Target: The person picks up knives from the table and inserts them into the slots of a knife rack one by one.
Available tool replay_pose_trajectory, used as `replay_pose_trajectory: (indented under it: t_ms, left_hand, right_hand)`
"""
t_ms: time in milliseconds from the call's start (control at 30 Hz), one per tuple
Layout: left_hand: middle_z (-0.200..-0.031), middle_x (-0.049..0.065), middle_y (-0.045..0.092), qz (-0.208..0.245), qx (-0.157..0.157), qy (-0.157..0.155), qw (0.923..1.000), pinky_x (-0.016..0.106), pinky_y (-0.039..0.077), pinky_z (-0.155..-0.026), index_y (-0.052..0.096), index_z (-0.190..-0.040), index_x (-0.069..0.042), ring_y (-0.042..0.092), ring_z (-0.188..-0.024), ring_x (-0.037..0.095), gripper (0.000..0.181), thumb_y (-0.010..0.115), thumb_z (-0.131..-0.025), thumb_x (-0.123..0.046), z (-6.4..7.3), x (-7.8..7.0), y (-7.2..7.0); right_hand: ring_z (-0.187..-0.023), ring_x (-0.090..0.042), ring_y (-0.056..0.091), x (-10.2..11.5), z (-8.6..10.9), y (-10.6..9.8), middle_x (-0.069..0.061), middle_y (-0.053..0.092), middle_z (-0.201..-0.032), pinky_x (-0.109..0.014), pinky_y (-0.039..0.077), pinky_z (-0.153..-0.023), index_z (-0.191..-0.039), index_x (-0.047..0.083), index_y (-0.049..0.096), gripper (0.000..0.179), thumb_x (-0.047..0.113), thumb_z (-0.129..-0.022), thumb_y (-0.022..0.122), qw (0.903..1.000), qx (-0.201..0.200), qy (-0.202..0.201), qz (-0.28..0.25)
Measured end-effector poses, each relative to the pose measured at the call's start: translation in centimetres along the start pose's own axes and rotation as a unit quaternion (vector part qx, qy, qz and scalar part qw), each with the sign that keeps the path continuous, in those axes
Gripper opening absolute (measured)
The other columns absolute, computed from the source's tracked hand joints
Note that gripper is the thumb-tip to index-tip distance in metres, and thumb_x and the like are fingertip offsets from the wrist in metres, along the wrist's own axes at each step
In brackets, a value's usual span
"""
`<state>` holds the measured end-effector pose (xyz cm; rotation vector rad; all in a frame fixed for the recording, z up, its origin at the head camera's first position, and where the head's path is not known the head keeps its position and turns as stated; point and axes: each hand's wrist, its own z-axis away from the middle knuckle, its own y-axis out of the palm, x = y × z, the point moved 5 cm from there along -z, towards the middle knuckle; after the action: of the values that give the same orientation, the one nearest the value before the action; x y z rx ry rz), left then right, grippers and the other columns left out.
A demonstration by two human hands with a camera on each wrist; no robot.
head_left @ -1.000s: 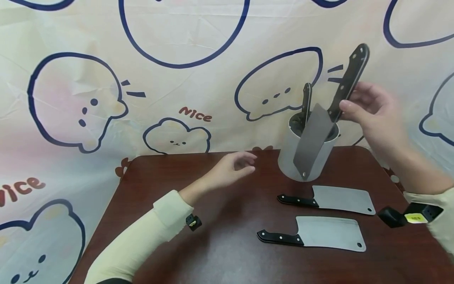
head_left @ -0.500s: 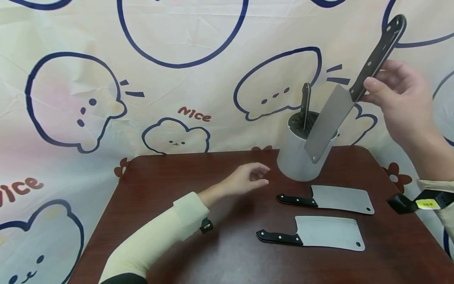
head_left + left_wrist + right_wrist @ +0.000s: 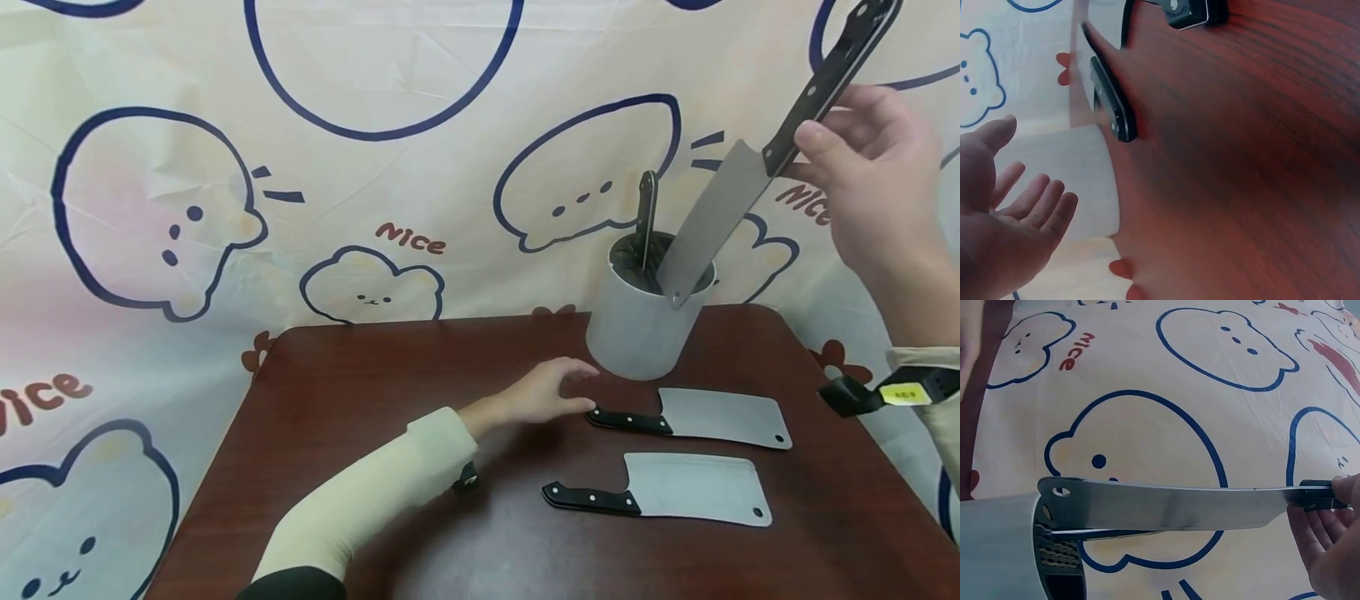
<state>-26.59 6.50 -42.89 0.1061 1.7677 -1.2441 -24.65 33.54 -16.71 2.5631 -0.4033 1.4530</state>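
Note:
My right hand [image 3: 881, 167] pinches the black riveted handle [image 3: 825, 92] of a cleaver [image 3: 716, 217], thumb on one side and fingers on the other. The blade slants down to the left, its holed end right at the mouth of a white round knife holder [image 3: 637, 333]. In the right wrist view the blade [image 3: 1166, 506] stretches from the hand to the holder's rim. A black-handled knife [image 3: 647, 217] stands in the holder. My left hand [image 3: 543, 392] holds nothing, fingers loosely bent, in front of the holder beside the handle end of a lying cleaver [image 3: 723, 417].
A second cleaver [image 3: 693, 489] lies nearer on the dark brown table [image 3: 360, 400], its handle to the left like the other one. Behind the table hangs a cloth [image 3: 420, 192] printed with cartoon outlines.
My right hand has lifted the cleaver up and to the right, bringing its blade end from in front of the holder to its mouth. My left hand has moved right, towards the lying cleavers.

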Motion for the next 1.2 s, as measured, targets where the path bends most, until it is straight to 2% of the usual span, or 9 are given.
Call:
replay_pose_trajectory:
  t_ms: [100, 233, 400, 633, 700, 767, 867, 1000, 1200]
  left_hand:
    - [-0.141, 0.008, 0.059, -0.007, 0.01, -0.01, 0.9999, 0.029, 0.045, -0.108, 0.056, -0.142, -0.006, 0.054, -0.13, 0.016, 0.052, 0.073, -0.097, -0.024, -0.7, 0.2, 0.7]
    - [-0.143, 0.006, 0.057, -0.013, 0.026, -0.03, 0.9991, 0.027, 0.043, -0.109, 0.055, -0.144, -0.009, 0.053, -0.133, 0.017, 0.053, 0.073, -0.097, -0.026, -1.6, 0.6, 1.8]
    - [-0.146, 0.006, 0.055, -0.045, 0.043, -0.047, 0.997, 0.028, 0.04, -0.112, 0.054, -0.145, -0.011, 0.05, -0.136, 0.016, 0.055, 0.073, -0.097, -0.028, -2.5, 1.2, 3.1]
    - [-0.142, 0.005, 0.058, -0.062, 0.062, -0.052, 0.9948, 0.026, 0.042, -0.109, 0.056, -0.144, -0.01, 0.053, -0.131, 0.013, 0.056, 0.075, -0.095, -0.029, -3.7, 1.8, 4.4]
    - [-0.139, 0.005, 0.061, -0.064, 0.068, -0.049, 0.9945, 0.024, 0.044, -0.107, 0.057, -0.143, -0.009, 0.056, -0.127, 0.012, 0.056, 0.076, -0.094, -0.029, -4.0, 1.9, 4.7]
    - [-0.136, 0.005, 0.063, -0.067, 0.071, -0.05, 0.994, 0.022, 0.045, -0.103, 0.058, -0.141, -0.009, 0.058, -0.123, 0.012, 0.055, 0.077, -0.093, -0.028, -4.3, 1.9, 5.0]
    - [-0.132, 0.003, 0.065, -0.08, 0.076, -0.056, 0.9923, 0.021, 0.046, -0.101, 0.06, -0.139, -0.01, 0.06, -0.12, 0.01, 0.054, 0.078, -0.092, -0.028, -4.7, 1.7, 5.3]
    - [-0.13, 0.002, 0.066, -0.1, 0.082, -0.064, 0.9895, 0.02, 0.046, -0.101, 0.063, -0.137, -0.011, 0.06, -0.119, 0.009, 0.051, 0.079, -0.091, -0.027, -4.9, 1.3, 5.5]
    - [-0.124, 0.001, 0.067, -0.102, 0.085, -0.071, 0.9887, 0.019, 0.047, -0.098, 0.067, -0.13, -0.011, 0.06, -0.114, 0.01, 0.044, 0.08, -0.09, -0.022, -5.0, 1.3, 5.7]
  right_hand:
    - [-0.113, -0.016, 0.064, -0.1, -0.5, 0.2, -0.004, 0.064, -0.116, -0.025, 0.045, -0.104, -0.138, 0.01, 0.058, 0.039, 0.007, -0.099, 0.064, 0.9999, -0.006, 0.008, 0.003]
    - [-0.108, -0.015, 0.067, -0.6, -1.2, 0.6, -0.003, 0.066, -0.114, -0.025, 0.047, -0.101, -0.136, 0.01, 0.059, 0.039, 0.007, -0.098, 0.066, 0.9996, -0.017, 0.024, -0.006]
    - [-0.103, -0.015, 0.069, -1.2, -1.9, 1.2, -0.004, 0.067, -0.112, -0.019, 0.054, -0.086, -0.135, 0.008, 0.06, 0.04, 0.004, -0.096, 0.068, 0.9986, -0.019, 0.031, -0.037]
    - [-0.099, -0.015, 0.069, -2.0, -2.7, 1.5, -0.003, 0.066, -0.111, -0.016, 0.055, -0.081, -0.135, 0.009, 0.059, 0.041, 0.004, -0.095, 0.069, 0.9962, -0.016, 0.063, -0.058]
    - [-0.096, -0.014, 0.07, -2.2, -2.8, 1.6, -0.002, 0.067, -0.111, -0.008, 0.052, -0.072, -0.135, 0.01, 0.059, 0.041, 0.006, -0.096, 0.069, 0.9964, -0.012, 0.069, -0.047]
    - [-0.094, -0.013, 0.071, -2.3, -2.9, 1.7, -0.002, 0.067, -0.11, -0.008, 0.049, -0.063, -0.135, 0.011, 0.06, 0.04, 0.007, -0.096, 0.069, 0.9967, -0.009, 0.072, -0.038]
    - [-0.095, -0.013, 0.071, -2.5, -2.9, 1.9, -0.001, 0.067, -0.111, -0.008, 0.05, -0.065, -0.134, 0.011, 0.06, 0.039, 0.007, -0.096, 0.069, 0.9968, -0.004, 0.073, -0.033]
    - [-0.103, -0.013, 0.066, -2.8, -2.9, 2.4, -0.002, 0.065, -0.112, -0.014, 0.054, -0.08, -0.136, 0.01, 0.059, 0.04, 0.005, -0.096, 0.068, 0.9969, 0.006, 0.074, -0.027]
    - [-0.105, -0.012, 0.065, -3.0, -2.8, 3.0, 0.0, 0.065, -0.115, -0.012, 0.053, -0.08, -0.138, 0.011, 0.057, 0.041, 0.007, -0.098, 0.066, 0.9975, 0.023, 0.063, 0.021]
